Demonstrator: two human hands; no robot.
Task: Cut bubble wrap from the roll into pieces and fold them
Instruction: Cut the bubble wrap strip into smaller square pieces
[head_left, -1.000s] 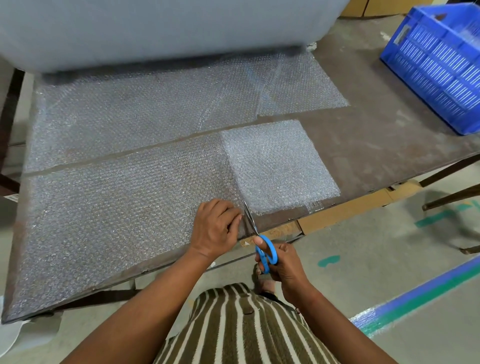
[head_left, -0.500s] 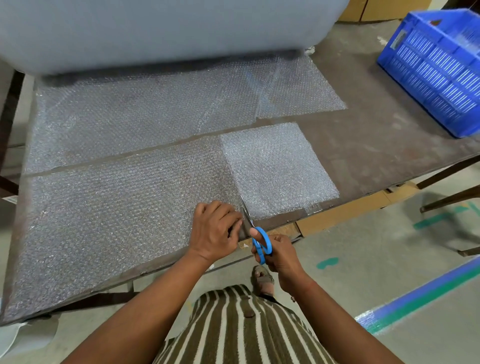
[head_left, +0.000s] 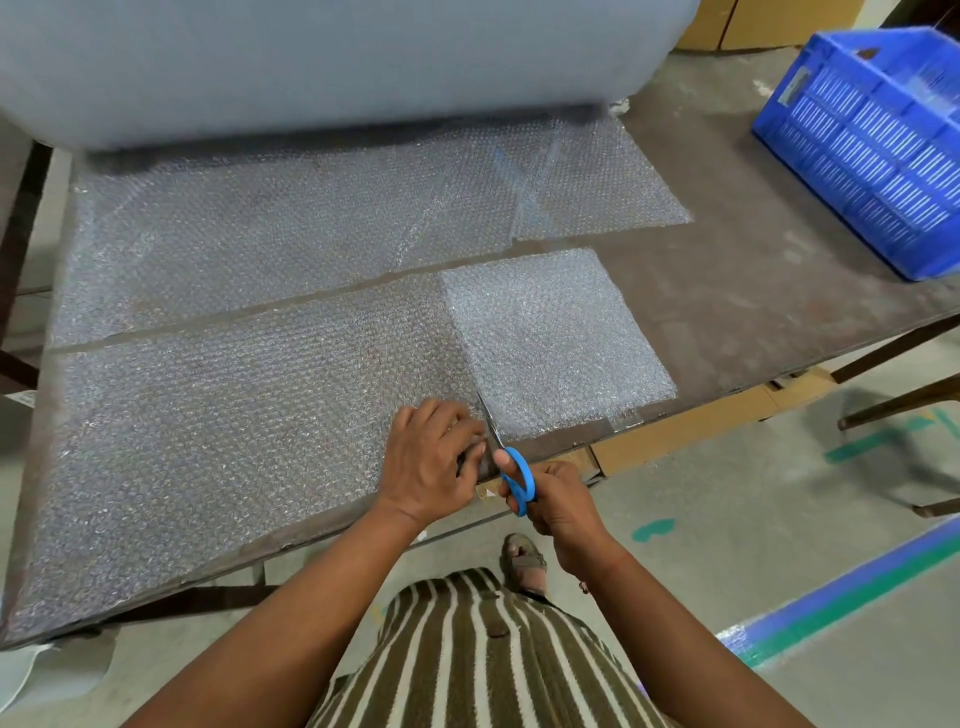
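A big roll of bubble wrap lies across the back of the brown table, and its sheet runs forward from it. Nearer me lies a cut strip of bubble wrap, with a whiter, folded piece at its right end. My left hand rests on the strip at the table's front edge, fingers curled, its fingertips holding the wrap beside the blades. My right hand grips blue-handled scissors, whose blades point away from me into the strip's near edge.
A blue slatted plastic crate stands at the table's far right. Cardboard sticks out under the front edge. Wooden legs of another piece of furniture stand on the concrete floor to the right, near blue and green floor tape.
The scissors and my right hand have moved a little forward into the strip's edge. My left hand stays pressed on the wrap in about the same spot.
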